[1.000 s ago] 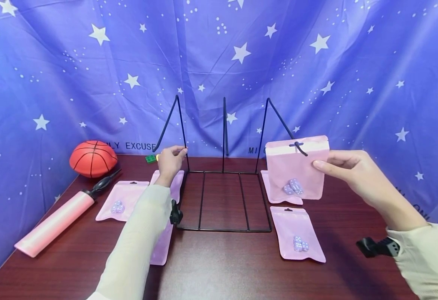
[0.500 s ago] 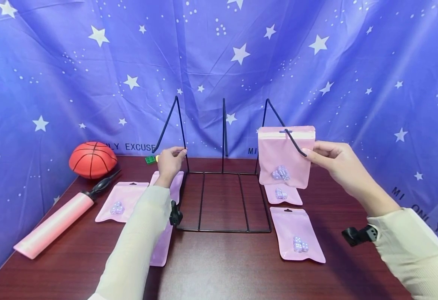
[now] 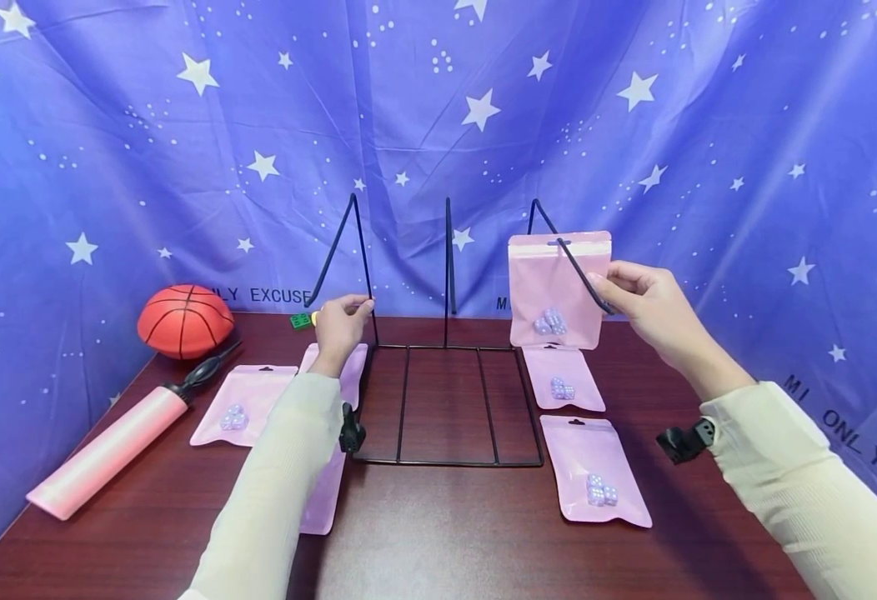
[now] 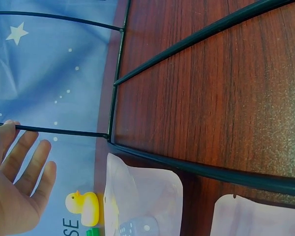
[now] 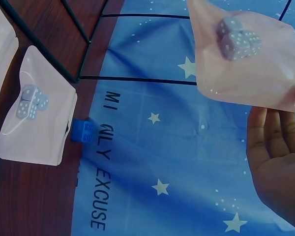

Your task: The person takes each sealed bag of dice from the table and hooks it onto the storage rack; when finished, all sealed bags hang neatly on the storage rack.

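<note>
A black wire rack (image 3: 446, 462) with several upright hooks stands mid-table. My left hand (image 3: 341, 332) pinches its left upright between thumb and finger, seen also in the left wrist view. On the right hook is a pink zip bag (image 3: 534, 287) with purple dice (image 3: 551, 322), the hook passing through its hang hole. My right hand (image 3: 656, 321) grips that bag by its right edge. Below it lie an upper dice bag (image 3: 577, 367) and a lower dice bag (image 3: 584, 446). More pink bags lie on the left, among them a flat one (image 3: 251, 385), some partly hidden by my left arm.
A red ball (image 3: 185, 321) and a pink hand pump (image 3: 112, 450) lie at the left. A yellow toy duck (image 4: 88, 209) and a green block (image 3: 301, 322) sit behind my left hand. The right wrist view shows a blue block (image 5: 82, 131). A starry curtain hangs behind.
My right hand has moved the bag up, back and left along the right hook, away from its tip. The lying bag beneath now shows more fully. My left hand stays on the rack.
</note>
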`<state>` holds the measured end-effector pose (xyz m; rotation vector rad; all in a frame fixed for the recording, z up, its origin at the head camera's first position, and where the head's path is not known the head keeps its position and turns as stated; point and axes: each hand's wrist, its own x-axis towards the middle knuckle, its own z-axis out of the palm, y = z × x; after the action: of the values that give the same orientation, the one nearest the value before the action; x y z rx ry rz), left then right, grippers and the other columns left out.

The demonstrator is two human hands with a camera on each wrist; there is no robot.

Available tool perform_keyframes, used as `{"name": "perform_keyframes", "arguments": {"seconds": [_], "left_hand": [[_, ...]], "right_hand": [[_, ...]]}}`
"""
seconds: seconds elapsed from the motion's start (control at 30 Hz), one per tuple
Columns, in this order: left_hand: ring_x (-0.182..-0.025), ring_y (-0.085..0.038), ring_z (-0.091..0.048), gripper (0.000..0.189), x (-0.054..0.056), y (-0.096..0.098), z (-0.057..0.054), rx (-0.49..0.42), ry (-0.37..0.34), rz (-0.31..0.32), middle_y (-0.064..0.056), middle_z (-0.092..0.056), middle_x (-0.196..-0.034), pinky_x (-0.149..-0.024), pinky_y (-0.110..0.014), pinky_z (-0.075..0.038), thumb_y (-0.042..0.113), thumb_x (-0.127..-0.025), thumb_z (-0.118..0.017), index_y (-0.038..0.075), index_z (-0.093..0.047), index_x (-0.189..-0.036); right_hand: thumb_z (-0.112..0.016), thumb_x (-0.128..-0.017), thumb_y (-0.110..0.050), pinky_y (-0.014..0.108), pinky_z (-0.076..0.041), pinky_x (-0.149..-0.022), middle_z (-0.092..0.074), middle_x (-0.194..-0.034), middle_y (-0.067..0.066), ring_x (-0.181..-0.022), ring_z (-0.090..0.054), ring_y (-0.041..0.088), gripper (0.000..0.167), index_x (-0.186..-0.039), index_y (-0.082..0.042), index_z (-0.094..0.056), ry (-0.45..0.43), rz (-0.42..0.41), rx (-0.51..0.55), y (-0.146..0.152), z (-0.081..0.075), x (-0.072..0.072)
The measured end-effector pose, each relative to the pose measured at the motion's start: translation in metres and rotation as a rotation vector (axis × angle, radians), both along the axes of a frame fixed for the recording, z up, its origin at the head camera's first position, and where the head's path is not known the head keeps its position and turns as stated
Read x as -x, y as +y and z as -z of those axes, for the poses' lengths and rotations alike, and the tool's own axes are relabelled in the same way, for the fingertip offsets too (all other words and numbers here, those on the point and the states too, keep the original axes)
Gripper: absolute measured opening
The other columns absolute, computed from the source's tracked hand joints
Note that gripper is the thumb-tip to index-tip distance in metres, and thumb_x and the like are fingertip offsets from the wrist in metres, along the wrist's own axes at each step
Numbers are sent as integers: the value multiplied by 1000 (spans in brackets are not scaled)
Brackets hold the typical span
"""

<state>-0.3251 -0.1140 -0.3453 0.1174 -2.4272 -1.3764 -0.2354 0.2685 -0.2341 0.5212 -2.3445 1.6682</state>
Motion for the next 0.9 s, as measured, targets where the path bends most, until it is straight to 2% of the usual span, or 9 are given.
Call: {"name": "perform_keyframes", "arguments": {"seconds": [0.2,0.47,0.63,0.77,0.9], "left_hand": [[-99,-33,-72,27,-1,0,0,0,5,-5,-19,-74,-110,-91,-44,-52,20,-101,-65,4,-75,-120],[-99,-33,-72,26,-1,1,1,1,23,-8,-19,-74,-108,-92,-45,-51,19,-100,-66,4,-75,-118],[-98,-33,-73,26,1,1,1,5,18,-6,-18,-74,-109,-92,-44,-51,20,-101,-65,5,-75,-119],[-98,-33,-73,26,0,1,1,-8,19,-5,-18,-75,-108,-91,-43,-52,20,-100,-66,5,-76,-118],[-97,-33,-73,26,1,1,2,-11,18,-5,-18,-75,-109,-90,-43,-52,21,-100,-66,5,-76,-118]], "right_hand": [[-62,-102,-12,19,-53,-69,-71,-78,-9,-72,-60,3,13,-95,-10,-72,6,18,19,-5,1,12],[-64,-102,-16,20,-49,-63,-69,-74,-8,-63,-60,6,11,-93,-12,-70,-24,43,59,-11,2,27],[-64,-102,-17,20,-45,-58,-66,-71,-8,-60,-57,7,13,-94,-8,-68,-26,73,50,-14,1,33],[-64,-102,-17,19,-47,-59,-67,-71,-8,-60,-60,6,13,-95,-7,-68,-21,78,55,-16,0,38],[-63,-102,-18,19,-52,-64,-69,-75,-11,-67,-62,3,13,-99,-6,-68,-23,84,58,-18,0,44]]}}
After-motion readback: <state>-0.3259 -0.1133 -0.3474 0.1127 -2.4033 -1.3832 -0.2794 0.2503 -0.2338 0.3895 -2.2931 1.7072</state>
